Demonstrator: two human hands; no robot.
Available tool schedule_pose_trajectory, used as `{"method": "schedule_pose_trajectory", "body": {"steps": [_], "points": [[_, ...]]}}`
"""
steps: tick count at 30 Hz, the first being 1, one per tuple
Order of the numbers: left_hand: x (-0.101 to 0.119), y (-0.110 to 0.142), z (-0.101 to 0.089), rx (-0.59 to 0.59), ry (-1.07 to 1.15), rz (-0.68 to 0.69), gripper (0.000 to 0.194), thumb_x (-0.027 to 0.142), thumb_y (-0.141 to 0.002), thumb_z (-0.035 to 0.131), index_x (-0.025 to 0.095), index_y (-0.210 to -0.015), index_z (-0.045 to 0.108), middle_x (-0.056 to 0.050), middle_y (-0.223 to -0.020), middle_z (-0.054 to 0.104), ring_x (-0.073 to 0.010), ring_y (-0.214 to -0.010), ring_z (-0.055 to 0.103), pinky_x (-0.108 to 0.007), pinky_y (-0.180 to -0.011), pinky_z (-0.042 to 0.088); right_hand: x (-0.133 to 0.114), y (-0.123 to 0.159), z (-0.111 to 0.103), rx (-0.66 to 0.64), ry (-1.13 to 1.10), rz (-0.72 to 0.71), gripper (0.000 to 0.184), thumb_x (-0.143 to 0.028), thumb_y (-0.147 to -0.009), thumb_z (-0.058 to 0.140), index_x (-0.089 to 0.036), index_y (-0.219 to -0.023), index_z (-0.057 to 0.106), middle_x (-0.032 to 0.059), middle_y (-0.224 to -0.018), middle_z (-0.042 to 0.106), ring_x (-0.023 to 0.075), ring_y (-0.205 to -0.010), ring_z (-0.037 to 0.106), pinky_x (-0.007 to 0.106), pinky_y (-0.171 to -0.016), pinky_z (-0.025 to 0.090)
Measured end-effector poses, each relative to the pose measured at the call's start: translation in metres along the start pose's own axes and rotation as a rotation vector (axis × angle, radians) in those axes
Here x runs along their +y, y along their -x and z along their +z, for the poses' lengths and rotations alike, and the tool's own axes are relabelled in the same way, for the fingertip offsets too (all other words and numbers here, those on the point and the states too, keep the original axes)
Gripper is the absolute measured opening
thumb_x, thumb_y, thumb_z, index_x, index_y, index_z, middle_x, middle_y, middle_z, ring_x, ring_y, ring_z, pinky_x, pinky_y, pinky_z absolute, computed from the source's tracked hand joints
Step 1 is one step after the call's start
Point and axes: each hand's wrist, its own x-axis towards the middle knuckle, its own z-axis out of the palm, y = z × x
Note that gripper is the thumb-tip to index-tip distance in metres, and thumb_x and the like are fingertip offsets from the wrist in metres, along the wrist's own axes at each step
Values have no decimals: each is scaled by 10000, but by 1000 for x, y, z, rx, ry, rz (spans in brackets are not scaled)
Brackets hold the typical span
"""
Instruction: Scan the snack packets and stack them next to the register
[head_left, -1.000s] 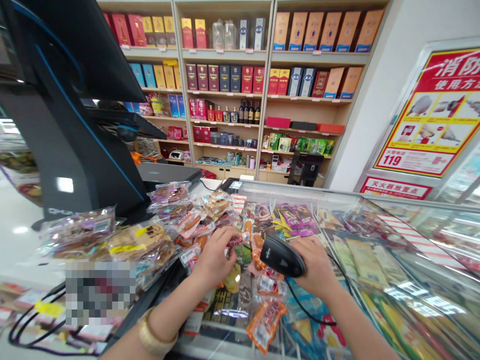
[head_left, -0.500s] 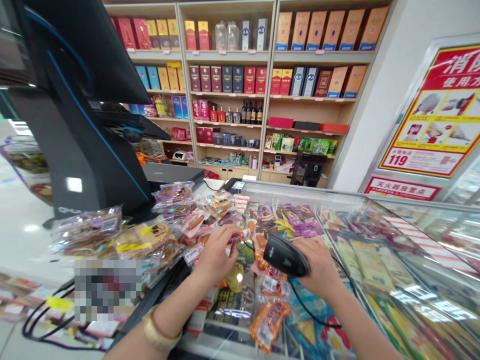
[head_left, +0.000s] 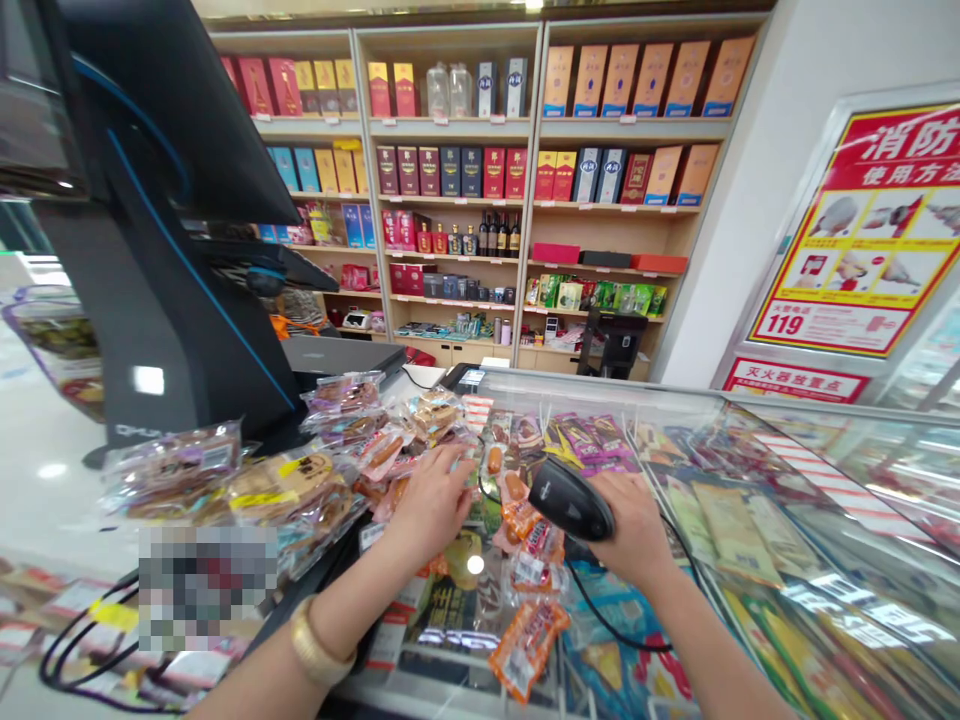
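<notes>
At the left stands a black, angular plastic checkout terminal, with flat, clear-wrapped brown snack packs heaped before it and a tan pack with yellow labels beside them. The left hand, a broad gold-coloured bracelet on its wrist, lies over the right side of the heap with fingers bent; whether they grip anything I cannot tell. Right of it, a loose row of small orange-and-clear plastic sausage packets runs towards the wearer across the glass-topped display chest. These look light and soft, their glossy film likely slippery, so a pinch across the filled middle should hold better than one on a crimped end. Over the row is the black, rounded plastic handheld scanner, nose pointing left, gripped in the closed right hand. It seems rigid and fairly light, best held round the handle, with the thin black cable looping below it and likely to drag on the packets
</notes>
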Motion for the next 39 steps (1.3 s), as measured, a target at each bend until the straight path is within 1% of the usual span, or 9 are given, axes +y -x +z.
{"method": "schedule_pose_trajectory", "body": {"steps": [3, 6, 11, 18, 24, 29, 32, 35, 39], "points": [[10, -12, 11, -119, 205, 73, 472, 20, -775, 478, 193, -1198, 593, -115, -1273, 552, -220, -1193, 539, -368, -1025, 454, 3, 0, 1, 22, 22, 14, 175, -293, -746, 611, -196, -891, 611, 45, -786, 640, 211, -764, 564, 335, -743, 319], [15, -22, 25, -242, 260, -8, 602, -39, -724, 464, 191, -1278, 517, -115, -1247, 536, -195, -1176, 548, -321, -1014, 448, 6, -1, 2, 34, 36, 20, 179, -304, -744, 610, -199, -889, 612, 43, -783, 640, 210, -751, 564, 335, -733, 319], [15, -34, 34, -348, 20, -207, 536, -20, -747, 497, 153, -1254, 498, -153, -1213, 518, -221, -1142, 561, -325, -961, 455, 11, 0, 4, 20, 30, 65, 213, -304, -739, 613, -193, -921, 626, 52, -810, 656, 217, -779, 576, 336, -726, 312], [22, -53, 38, -442, -189, -179, 354, 194, -886, 481, 241, -1231, 544, -151, -1191, 594, -285, -1092, 611, -400, -862, 501, 12, 1, 5, -11, 32, 91, 188, -305, -728, 634, -197, -882, 626, 52, -803, 657, 216, -779, 566, 328, -721, 310], [21, -58, 41, -404, -165, -233, 283, 147, -903, 400, 184, -1090, 608, -160, -1027, 674, -262, -926, 675, -368, -775, 505, 9, -1, 5, -10, 20, 93, 187, -307, -729, 637, -198, -881, 630, 47, -802, 657, 212, -776, 570, 327, -725, 310], [11, -55, 21, -302, -64, -281, 277, 157, -882, 442, 183, -1129, 566, -84, -946, 701, -186, -874, 668, -271, -770, 474, 7, -1, 4, -18, 11, 86, 196, -302, -725, 644, -200, -893, 630, 42, -830, 662, 206, -797, 577, 325, -734, 310], [2, -48, 5, -177, 130, -311, 292, 178, -871, 395, 181, -1110, 561, -15, -812, 662, -157, -747, 630, -251, -697, 460, 4, -3, 2, -25, 7, 81, 176, -312, -733, 639, -200, -868, 621, 44, -812, 650, 206, -786, 565, 327, -731, 305], [-5, -37, -8, -39, 408, -313, 268, 196, -803, 392, 177, -996, 578, 36, -695, 577, -141, -627, 544, -245, -629, 433, -2, -5, -1, -23, 0, 64, 133, -279, -733, 607, -197, -837, 616, 47, -787, 635, 195, -745, 537, 326, -722, 295], [-4, -27, -19, -27, 593, -281, 255, 222, -749, 383, 174, -911, 573, 37, -697, 552, -135, -624, 504, -244, -618, 420, -11, -8, -4, -14, -25, 22, 140, -232, -715, 568, -195, -839, 620, 31, -747, 605, 180, -728, 516, 320, -716, 277]]}}
